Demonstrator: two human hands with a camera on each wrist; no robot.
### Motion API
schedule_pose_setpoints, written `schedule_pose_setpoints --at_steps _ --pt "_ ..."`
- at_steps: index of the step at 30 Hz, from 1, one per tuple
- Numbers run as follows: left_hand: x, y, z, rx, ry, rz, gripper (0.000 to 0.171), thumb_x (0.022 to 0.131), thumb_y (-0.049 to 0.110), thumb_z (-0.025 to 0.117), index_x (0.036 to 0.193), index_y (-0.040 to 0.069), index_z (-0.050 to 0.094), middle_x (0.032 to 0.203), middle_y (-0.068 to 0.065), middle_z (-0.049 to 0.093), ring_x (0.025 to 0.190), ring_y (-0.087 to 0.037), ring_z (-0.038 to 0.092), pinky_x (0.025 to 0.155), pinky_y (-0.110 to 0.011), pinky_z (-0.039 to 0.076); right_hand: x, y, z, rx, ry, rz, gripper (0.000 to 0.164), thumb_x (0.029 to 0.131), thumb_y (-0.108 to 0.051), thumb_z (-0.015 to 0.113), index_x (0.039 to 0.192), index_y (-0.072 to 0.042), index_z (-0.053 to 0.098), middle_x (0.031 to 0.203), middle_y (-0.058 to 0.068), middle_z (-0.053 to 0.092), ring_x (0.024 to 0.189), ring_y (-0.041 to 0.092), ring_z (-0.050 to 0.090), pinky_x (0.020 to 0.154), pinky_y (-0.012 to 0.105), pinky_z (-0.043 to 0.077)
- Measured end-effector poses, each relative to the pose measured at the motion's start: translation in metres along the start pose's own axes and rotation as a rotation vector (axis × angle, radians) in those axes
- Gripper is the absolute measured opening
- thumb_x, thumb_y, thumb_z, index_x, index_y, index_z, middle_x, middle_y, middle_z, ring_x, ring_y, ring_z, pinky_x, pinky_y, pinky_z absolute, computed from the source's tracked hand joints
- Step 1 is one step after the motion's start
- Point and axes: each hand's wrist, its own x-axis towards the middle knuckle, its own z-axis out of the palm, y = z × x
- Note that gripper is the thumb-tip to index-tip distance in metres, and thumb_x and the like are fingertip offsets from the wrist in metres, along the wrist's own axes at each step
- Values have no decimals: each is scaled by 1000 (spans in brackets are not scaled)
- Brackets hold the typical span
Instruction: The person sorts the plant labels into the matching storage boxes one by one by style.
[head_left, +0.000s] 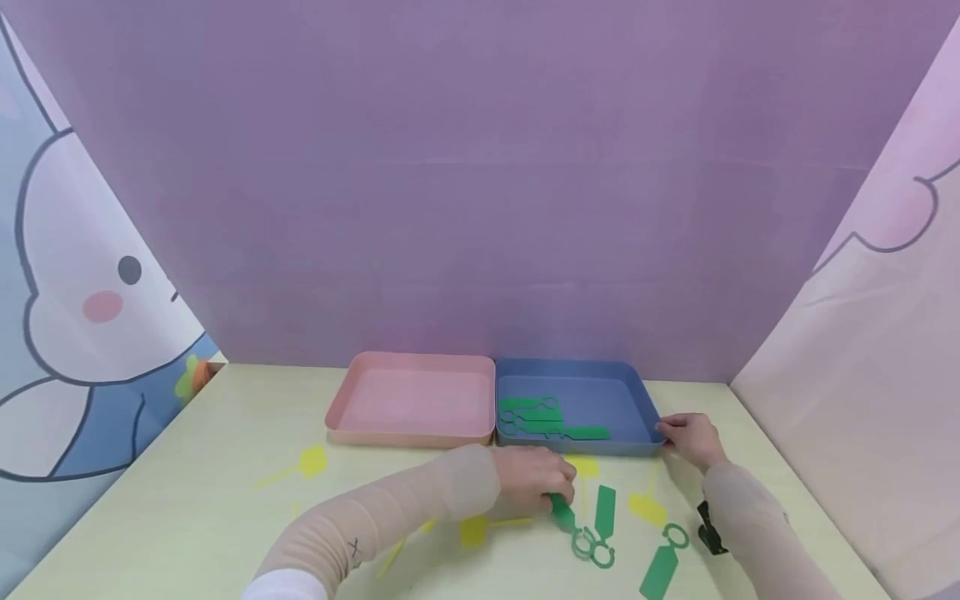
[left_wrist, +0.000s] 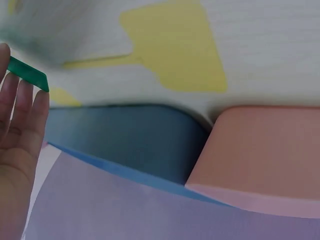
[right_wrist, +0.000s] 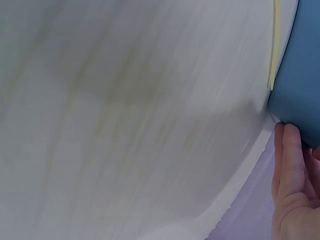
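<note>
The blue tray (head_left: 600, 393) contains several green pieces (head_left: 588, 433); your left hand (head_left: 531, 477) pinches another green piece (head_left: 562, 513); your right hand (head_left: 693, 440) grips the tray's near right corner.

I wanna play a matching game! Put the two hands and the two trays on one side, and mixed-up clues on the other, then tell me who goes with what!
Things:
1. Left hand
2. Pink tray
3. Right hand
4. Blue tray

Clues:
A. Touches a tray's near right corner
B. Has green pieces lying in it
C. Holds one green piece
D. Sits left of the other tray

Right pairs: 1-C, 2-D, 3-A, 4-B
</note>
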Motion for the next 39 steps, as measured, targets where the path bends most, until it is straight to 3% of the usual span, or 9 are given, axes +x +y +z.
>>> schedule_pose_setpoints --at_steps 9,17,23,32,39 --pt "0 -6 -8 -4 74 -69 13 85 21 64 97 23 69 89 10 57 75 1 48 67 -7 38 1 1 0 8 -4 11 34 89 -11 55 110 15 58 101 28 64 73 15 66 65 29 54" --pt "0 -19 -15 -45 151 -201 17 84 19 65 100 21 70 95 8 62 81 -2 56 71 -10 44 -1 2 2 19 -3 17 34 89 -11 55 111 15 57 103 29 63 75 16 66 67 30 54" --pt "3 -27 -22 -123 200 -343 23 86 22 64 108 20 67 102 6 62 90 -5 58 77 -15 47 -1 2 2 26 -2 22 34 90 -11 55 111 15 57 103 29 63 74 15 66 66 30 54" --pt "24 -37 -20 -215 277 -459 24 85 24 65 107 18 68 105 4 65 96 -9 60 78 -18 49 -6 3 -1 12 6 18 33 89 -10 55 110 15 58 102 28 63 73 14 66 66 29 54" --pt "45 -49 -19 -260 273 -522 23 84 22 65 107 17 69 106 4 67 96 -9 62 78 -18 50 -8 4 -3 7 4 24 34 90 -11 55 110 15 57 101 28 64 72 14 66 66 30 54"
